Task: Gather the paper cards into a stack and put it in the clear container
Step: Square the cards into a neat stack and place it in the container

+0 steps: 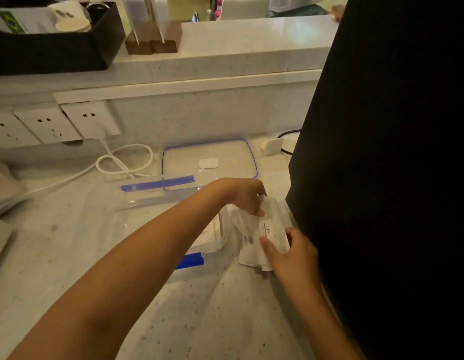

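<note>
We see the left hand [245,194] reaching across from the lower left, its fingertips pinched on the far end of a loose bunch of white paper cards [262,236]. The right hand [294,252] comes in from below with fingers spread, the thumb pressing on the near part of the same cards; whether its fingers close around them we cannot tell, since the cards are blurred. The top card carries a few lines of dark print. The cards lie fanned and uneven, not squared, at the right edge of the pale speckled stone counter [212,307], hard against a tall black object [381,178].

Just left of the cards stands the clear rectangular plastic container with blue clips [171,203], open, the left forearm crossing above it. Behind it, toward the back of the counter, the clear lid with a blue seal [210,157] lies flat. A white cable [121,162] loops at the back left, running up to white wall sockets [51,123].
</note>
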